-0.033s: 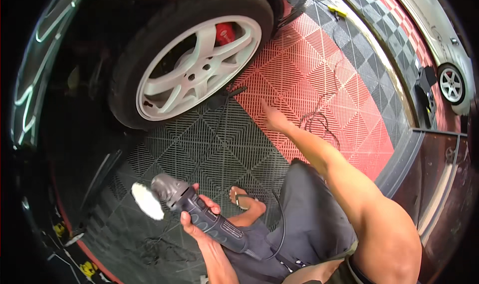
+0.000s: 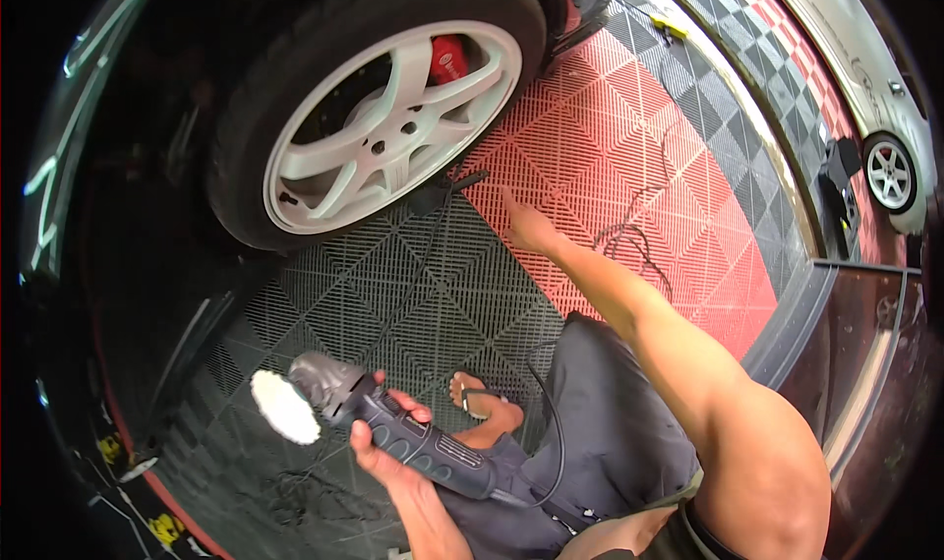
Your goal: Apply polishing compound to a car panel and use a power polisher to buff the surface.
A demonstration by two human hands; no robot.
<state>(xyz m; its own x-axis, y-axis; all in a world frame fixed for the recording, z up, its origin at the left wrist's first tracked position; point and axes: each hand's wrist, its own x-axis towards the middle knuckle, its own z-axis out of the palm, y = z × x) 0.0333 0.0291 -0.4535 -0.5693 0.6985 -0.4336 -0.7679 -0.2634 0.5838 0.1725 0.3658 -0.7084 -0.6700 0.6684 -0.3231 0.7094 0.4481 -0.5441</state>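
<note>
My left hand (image 2: pixel 385 444) grips the dark body of a grey electric polisher (image 2: pixel 413 432). Its white round pad (image 2: pixel 283 406) faces the dark car body on the left. My right hand (image 2: pixel 526 228) is stretched far forward, empty, with its fingers extended over the red floor tiles. It is close to a small black object (image 2: pixel 447 191) lying beside the tyre. Above it is the car's white alloy wheel (image 2: pixel 393 122) with a red brake caliper (image 2: pixel 447 60). The polisher's black cord (image 2: pixel 553 432) loops back over my grey-clad lap.
The floor is ribbed plastic tiles, grey (image 2: pixel 413 294) near me and red (image 2: pixel 629 137) beyond. A thin tangled cable (image 2: pixel 629 240) lies on the red tiles. My sandalled foot (image 2: pixel 482 408) rests by the polisher. A pale second car (image 2: pixel 890 172) stands at the far right.
</note>
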